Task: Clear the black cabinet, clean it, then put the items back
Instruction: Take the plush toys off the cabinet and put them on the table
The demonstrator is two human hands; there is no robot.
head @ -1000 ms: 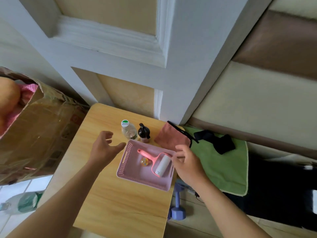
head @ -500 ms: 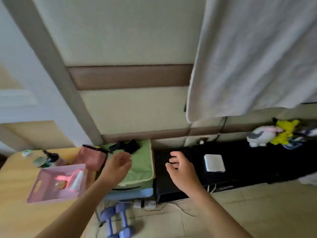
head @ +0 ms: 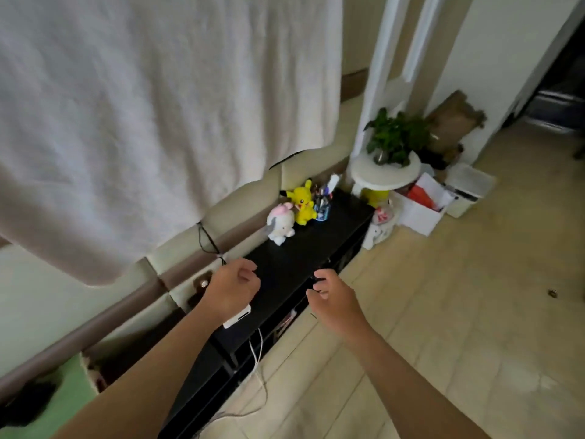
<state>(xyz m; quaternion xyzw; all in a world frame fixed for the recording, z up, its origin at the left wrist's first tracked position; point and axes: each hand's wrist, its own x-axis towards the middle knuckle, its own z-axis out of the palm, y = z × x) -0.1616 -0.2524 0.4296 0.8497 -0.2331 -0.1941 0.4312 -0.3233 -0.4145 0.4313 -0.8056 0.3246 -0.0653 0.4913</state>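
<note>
A long low black cabinet runs along the padded wall. At its far end stand a white and pink plush toy, a yellow plush toy and a blue pen cup. A white box lies on the cabinet top, partly hidden under my left wrist. My left hand hovers over the cabinet with its fingers loosely curled, holding nothing. My right hand hangs over the cabinet's front edge, fingers also loosely curled and empty.
A large white cloth hangs over the wall above. Beyond the cabinet's far end stands a round white stool bearing a potted plant, with boxes on the floor. White cables dangle in front. A green mat lies at lower left.
The view has swung right from the wooden table and pink tray to the black cabinet. Both hands have left the tray and now hover empty over the cabinet.
</note>
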